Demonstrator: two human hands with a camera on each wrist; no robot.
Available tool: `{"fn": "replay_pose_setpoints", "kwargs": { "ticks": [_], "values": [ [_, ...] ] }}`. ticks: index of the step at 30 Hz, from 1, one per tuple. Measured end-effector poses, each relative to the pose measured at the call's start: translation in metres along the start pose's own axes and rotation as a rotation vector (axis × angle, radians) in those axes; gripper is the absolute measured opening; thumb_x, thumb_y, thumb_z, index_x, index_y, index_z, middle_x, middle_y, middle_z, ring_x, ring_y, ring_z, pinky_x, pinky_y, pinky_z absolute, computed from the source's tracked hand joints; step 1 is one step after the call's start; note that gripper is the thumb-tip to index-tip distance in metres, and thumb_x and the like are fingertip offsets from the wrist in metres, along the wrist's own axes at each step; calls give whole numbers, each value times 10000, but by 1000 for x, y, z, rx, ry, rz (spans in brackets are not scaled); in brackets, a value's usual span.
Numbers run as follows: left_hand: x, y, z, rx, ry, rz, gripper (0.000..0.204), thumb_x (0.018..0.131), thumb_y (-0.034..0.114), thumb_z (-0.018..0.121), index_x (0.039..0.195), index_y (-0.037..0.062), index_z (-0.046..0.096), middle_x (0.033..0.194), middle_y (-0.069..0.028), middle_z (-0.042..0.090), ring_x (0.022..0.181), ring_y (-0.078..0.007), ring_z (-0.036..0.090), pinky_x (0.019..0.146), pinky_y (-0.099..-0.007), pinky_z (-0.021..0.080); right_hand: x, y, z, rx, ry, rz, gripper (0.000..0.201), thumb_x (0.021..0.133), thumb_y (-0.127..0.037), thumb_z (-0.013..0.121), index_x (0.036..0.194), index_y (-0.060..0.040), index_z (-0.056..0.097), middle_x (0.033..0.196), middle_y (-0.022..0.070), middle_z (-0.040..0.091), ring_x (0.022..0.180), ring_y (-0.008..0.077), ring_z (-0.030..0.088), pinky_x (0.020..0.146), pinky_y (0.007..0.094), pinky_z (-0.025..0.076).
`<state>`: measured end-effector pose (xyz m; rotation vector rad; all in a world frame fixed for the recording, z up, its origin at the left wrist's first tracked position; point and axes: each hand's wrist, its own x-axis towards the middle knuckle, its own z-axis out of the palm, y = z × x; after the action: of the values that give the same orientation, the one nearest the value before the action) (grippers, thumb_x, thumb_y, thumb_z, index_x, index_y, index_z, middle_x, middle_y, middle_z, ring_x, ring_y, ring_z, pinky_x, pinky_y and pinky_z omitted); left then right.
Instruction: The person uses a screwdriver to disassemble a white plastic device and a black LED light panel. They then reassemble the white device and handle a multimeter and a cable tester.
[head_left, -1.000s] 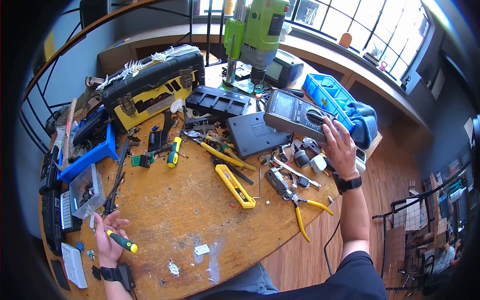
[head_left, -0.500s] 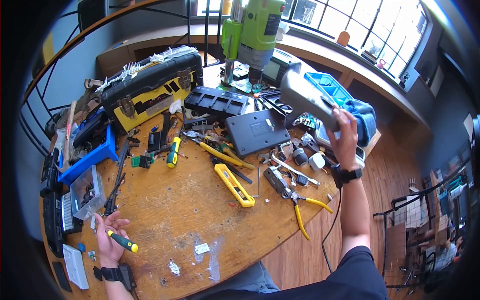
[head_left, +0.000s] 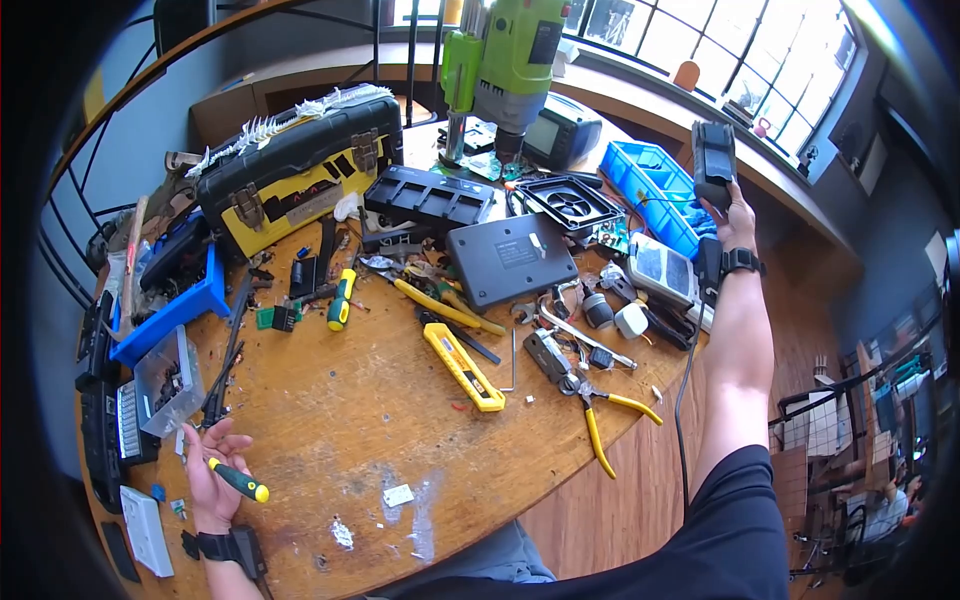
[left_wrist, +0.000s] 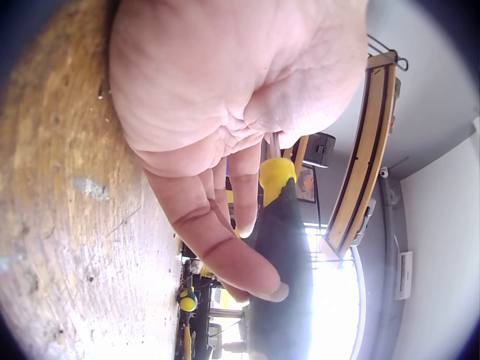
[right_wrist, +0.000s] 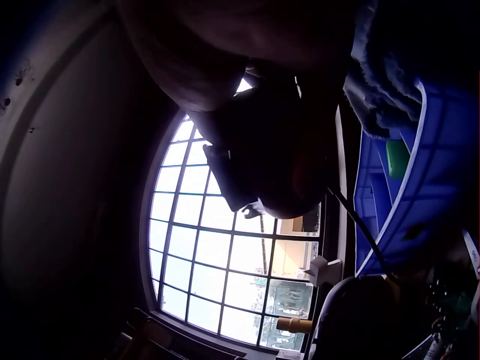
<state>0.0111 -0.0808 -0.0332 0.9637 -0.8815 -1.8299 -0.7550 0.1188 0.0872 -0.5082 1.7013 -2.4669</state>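
At the left of the table my left hand (head_left: 208, 485) lies palm up, holding a screwdriver (head_left: 240, 480) with a green and yellow handle. In the left wrist view its metal shaft runs in at the base of the thumb, and the dark handle (left_wrist: 281, 247) sticks out beside the loosely bent fingers. My right hand (head_left: 738, 220) reaches out at the far right and grips a dark grey multimeter (head_left: 714, 160) by its lower end. The multimeter is raised on end beside the blue divided bin (head_left: 650, 190), its dark back showing. Backlight makes it a silhouette in the right wrist view.
A green drill press (head_left: 510, 80) and a black and yellow toolbox (head_left: 300, 180) stand at the back. A yellow utility knife (head_left: 463, 368), yellow-handled pliers (head_left: 592, 405) and another screwdriver (head_left: 342, 300) lie on the table. A black cable (head_left: 684, 400) hangs near the right arm.
My right hand has carried the multimeter to the right over the blue bin and turned it upright, uncovering a black square frame. The left hand keeps its place with the screwdriver.
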Motion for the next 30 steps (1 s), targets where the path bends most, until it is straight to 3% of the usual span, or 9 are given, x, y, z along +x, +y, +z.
{"fn": "replay_pose_setpoints", "kwargs": {
  "ticks": [3, 8, 10, 12, 14, 22, 23, 28, 30],
  "values": [
    [-2, -1, 7, 66, 21, 33, 577, 984, 549, 330, 1057, 73, 648, 805, -136, 691, 454, -135, 582, 406, -216, 473, 28, 18, -13, 8, 111, 90, 327, 924, -265, 615, 1128, -10, 580, 1048, 183, 613, 920, 285, 650, 615, 374, 634],
    [0, -1, 1, 25, 19, 18, 604, 988, 549, 305, 1066, 49, 636, 832, -169, 688, 471, -168, 605, 429, -238, 506, 42, 36, -19, -74, 352, 207, 350, 881, -284, 674, 1101, -40, 553, 1092, 195, 557, 872, 341, 634, 534, 417, 623],
    [0, -1, -1, -18, -1, 2, 636, 988, 555, 282, 1074, 26, 625, 862, -205, 685, 495, -206, 639, 454, -263, 545, 82, 62, -44, -52, 368, 247, 429, 864, -285, 694, 1150, -41, 487, 1109, 208, 556, 863, 369, 639, 522, 462, 614],
    [0, -2, 3, 69, 34, 40, 570, 990, 538, 324, 1063, 73, 647, 811, -139, 693, 445, -131, 575, 404, -216, 476, 91, 72, -49, -94, 394, 161, 490, 867, -293, 691, 1204, -50, 430, 1119, 219, 559, 835, 390, 649, 527, 496, 607],
    [0, -3, 2, 66, 28, 39, 572, 990, 536, 323, 1065, 70, 646, 812, -140, 693, 448, -135, 581, 409, -215, 484, 88, 65, -49, -82, 365, 212, 505, 869, -287, 688, 1227, -67, 407, 1117, 229, 568, 798, 403, 658, 531, 515, 602],
    [-1, -2, 3, 49, -5, 38, 588, 992, 534, 312, 1078, 54, 639, 832, -151, 695, 459, -150, 607, 422, -217, 506, 52, 34, -40, -395, 234, 470, 437, 925, -412, 565, 1212, -92, 482, 1042, 203, 600, 733, 368, 651, 498, 439, 578],
    [-1, -2, 3, 53, -2, 35, 590, 992, 536, 310, 1082, 53, 638, 837, -152, 695, 460, -152, 610, 422, -218, 507, 51, 32, -43, -515, 150, 426, 457, 908, -421, 580, 1213, -87, 514, 1056, 183, 605, 754, 359, 653, 538, 424, 581],
    [-1, -3, 1, 65, -22, 41, 594, 993, 537, 306, 1087, 53, 636, 838, -150, 695, 464, -149, 610, 423, -221, 508, 40, 2, -42, -1020, 197, 275, 444, 890, -400, 596, 1156, -46, 580, 1034, 171, 613, 730, 322, 653, 549, 377, 572],
    [-1, -1, 0, 16, -45, 14, 633, 988, 556, 284, 1093, 26, 614, 871, -189, 689, 509, -202, 647, 465, -263, 550, 15, -24, -22, -1186, 215, 208, 432, 884, -390, 609, 1080, -6, 624, 971, 138, 637, 713, 289, 654, 541, 333, 560]
  ]
}}
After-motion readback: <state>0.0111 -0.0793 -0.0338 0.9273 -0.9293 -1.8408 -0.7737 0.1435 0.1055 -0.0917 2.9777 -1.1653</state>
